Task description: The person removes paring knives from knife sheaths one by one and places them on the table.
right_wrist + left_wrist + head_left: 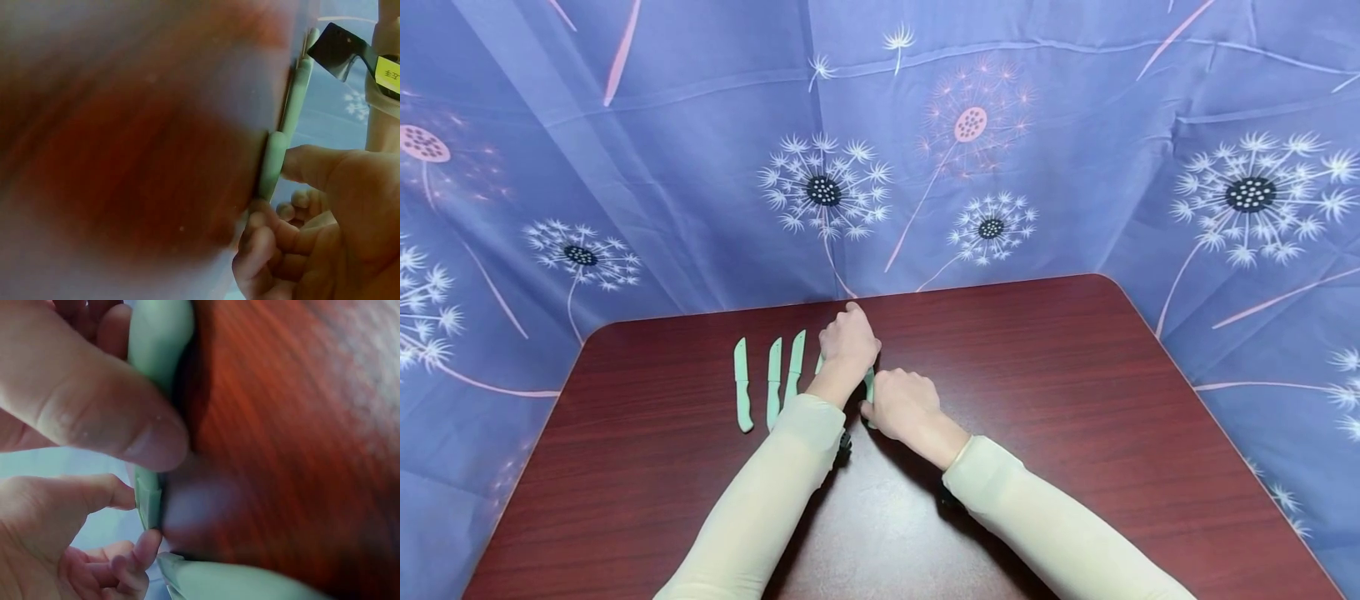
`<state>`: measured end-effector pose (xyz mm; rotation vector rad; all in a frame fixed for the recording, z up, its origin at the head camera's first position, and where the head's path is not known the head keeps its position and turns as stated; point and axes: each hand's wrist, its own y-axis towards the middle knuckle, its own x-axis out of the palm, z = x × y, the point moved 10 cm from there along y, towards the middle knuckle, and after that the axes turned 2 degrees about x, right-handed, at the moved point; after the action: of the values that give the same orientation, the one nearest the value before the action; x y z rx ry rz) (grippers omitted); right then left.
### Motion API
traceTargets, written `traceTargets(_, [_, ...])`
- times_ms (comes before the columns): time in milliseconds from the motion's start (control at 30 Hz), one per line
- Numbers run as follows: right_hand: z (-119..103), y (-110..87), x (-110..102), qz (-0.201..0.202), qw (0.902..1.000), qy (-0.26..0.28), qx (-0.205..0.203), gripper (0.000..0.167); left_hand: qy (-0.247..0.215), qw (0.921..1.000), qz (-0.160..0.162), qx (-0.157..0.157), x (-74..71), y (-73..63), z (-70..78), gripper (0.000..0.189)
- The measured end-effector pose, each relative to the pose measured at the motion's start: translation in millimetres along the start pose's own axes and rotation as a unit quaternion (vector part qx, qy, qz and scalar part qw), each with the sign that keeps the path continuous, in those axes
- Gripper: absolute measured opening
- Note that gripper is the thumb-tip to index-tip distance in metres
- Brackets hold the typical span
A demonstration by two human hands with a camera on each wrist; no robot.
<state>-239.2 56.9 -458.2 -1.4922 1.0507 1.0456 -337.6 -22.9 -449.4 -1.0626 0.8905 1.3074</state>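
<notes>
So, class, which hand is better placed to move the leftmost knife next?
Probably the left hand: it is nearer the leftmost green knife, and the left wrist lies between that knife and the right hand. The left should first release its grip on another knife.

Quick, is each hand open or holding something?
Left hand: closed, pinching a knife.
Right hand: closed, holding the same knife.
</notes>
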Motion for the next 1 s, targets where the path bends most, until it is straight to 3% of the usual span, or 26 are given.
traceTargets(167, [1.8,-0.2,-0.2,-0.004,0.9999,0.002,0.014,0.044,-0.011,0.9999,0.004,-0.007,-0.2,0.2,-2.8,0.068])
traceTargets(433, [7.1,-1.6,-8.7,0.03,0.9988,0.031,0.024,0.041,-0.05,0.9982,0.033,-0.008,-9.9,-0.9,-7.5,0.027])
traceTargets(700, [10.7,-4.8,-17.7,0.051,0.997,0.055,0.021,0.039,-0.09,0.9951,0.031,-0.027,-14.7,-3.2,-15.5,0.031])
traceTargets(1000, [13.3,-7.8,-28.8,0.081,0.9956,0.044,0.014,0.041,-0.121,0.9913,0.047,-0.022,-24.5,-4.3,-17.9,0.029])
